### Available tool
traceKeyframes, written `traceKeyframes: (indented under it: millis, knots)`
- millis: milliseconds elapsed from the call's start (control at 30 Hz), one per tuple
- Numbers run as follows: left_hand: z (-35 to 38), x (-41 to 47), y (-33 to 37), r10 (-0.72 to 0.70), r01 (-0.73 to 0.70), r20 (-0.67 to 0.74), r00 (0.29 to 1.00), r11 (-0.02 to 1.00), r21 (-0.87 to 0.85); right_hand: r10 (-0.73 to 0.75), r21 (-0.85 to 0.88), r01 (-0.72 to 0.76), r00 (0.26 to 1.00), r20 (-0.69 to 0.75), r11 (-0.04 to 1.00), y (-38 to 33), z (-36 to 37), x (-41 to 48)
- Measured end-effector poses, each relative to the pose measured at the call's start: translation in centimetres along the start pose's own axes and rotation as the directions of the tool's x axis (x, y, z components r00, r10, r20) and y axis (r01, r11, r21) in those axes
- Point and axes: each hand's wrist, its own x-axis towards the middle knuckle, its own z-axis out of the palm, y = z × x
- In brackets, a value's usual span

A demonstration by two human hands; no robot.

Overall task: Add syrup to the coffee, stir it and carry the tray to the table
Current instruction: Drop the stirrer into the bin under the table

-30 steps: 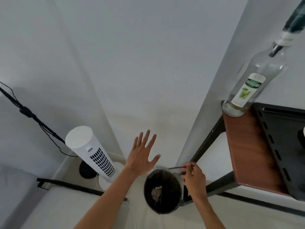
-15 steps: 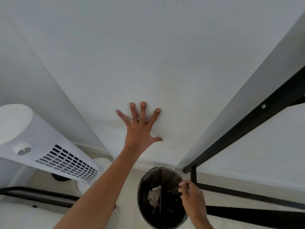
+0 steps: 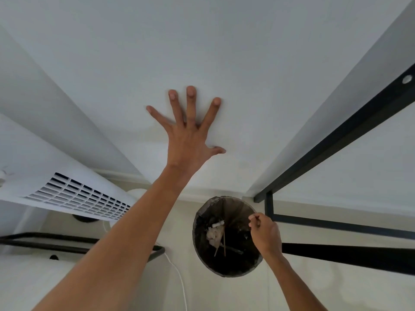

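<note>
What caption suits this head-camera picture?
Left hand braced on wall; right hand pinching a stir stick over the bin.

We see a matt, smooth painted wall (image 3: 224,52). The fan (image 3: 56,176) on the left looks like white plastic with a slotted grille. The frame (image 3: 336,140) on the right looks like matt black metal. The bin (image 3: 226,234) holds a thin, crinkled dark liner, pale crumpled paper (image 3: 213,235) and wooden sticks (image 3: 224,243).

text: none legible | labels: none | numbers: none
</note>
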Motion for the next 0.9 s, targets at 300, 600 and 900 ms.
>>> traceKeyframes:
  millis: [300,600,900]
  knots:
    - [0.5,-0.2,-0.1,-0.007,0.007,-0.005,1.0,1.0,0.011,0.05,-0.155,-0.018,0.978,0.203,0.988,0.0,1.1,2.7]
    - [-2.6,-1.6,2.2,-0.109,0.098,0.181,0.977,0.993,0.069,0.04,-0.331,0.026,0.981,0.191,0.943,-0.8,-3.1,1.1]
    - [-16.2,-8.7,4.1,-0.146,0.164,0.858,0.493,0.984,0.073,-0.067,-0.258,0.121,0.976,0.207,0.959,-11.1,-13.1,-10.3]
